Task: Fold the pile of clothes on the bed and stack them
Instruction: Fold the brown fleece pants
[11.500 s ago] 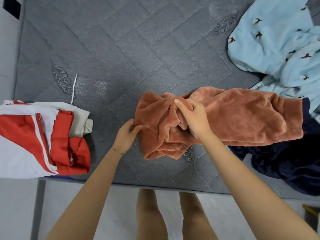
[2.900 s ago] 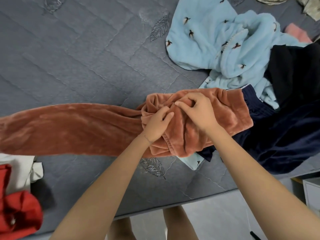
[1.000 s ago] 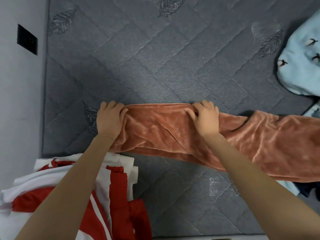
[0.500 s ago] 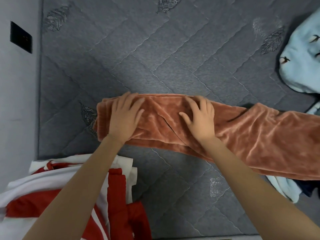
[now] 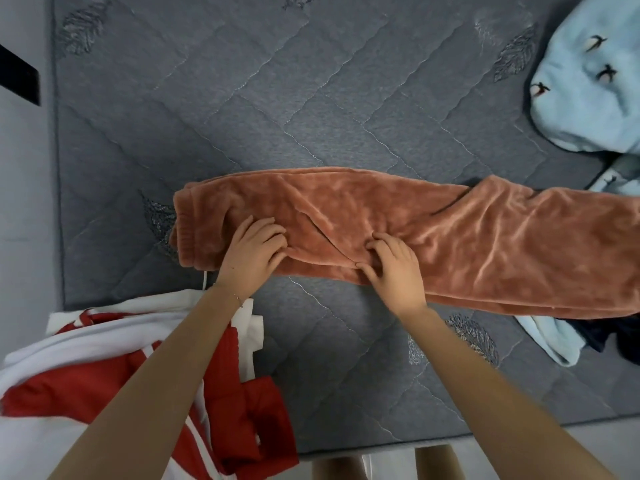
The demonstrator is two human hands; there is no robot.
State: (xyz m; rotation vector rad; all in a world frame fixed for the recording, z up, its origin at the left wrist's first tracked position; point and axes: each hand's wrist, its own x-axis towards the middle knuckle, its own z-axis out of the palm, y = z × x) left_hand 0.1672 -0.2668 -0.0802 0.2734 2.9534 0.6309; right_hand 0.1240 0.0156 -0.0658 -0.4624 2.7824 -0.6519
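Observation:
Rust-orange fleece trousers (image 5: 433, 233) lie stretched left to right across the grey quilted mattress (image 5: 311, 98), their cuffed end at the left. My left hand (image 5: 251, 252) rests on the fabric near that left end, fingers laid over it. My right hand (image 5: 393, 266) sits at the near edge of the trousers further right, fingers curled and bunching the fleece, thumb along the hem. A folded red and white garment (image 5: 86, 393) lies at the near left corner, under my left forearm.
A light blue fleece garment with small bird prints (image 5: 588, 91) lies crumpled at the far right, another blue piece (image 5: 550, 337) and dark navy cloth (image 5: 616, 341) sit under the trousers' right end. A wall runs along the left; the mattress edge is near my legs.
Over the last second both hands slid from the far edge of the trousers toward the near edge. The right fingers went from flat to curled into the fleece.

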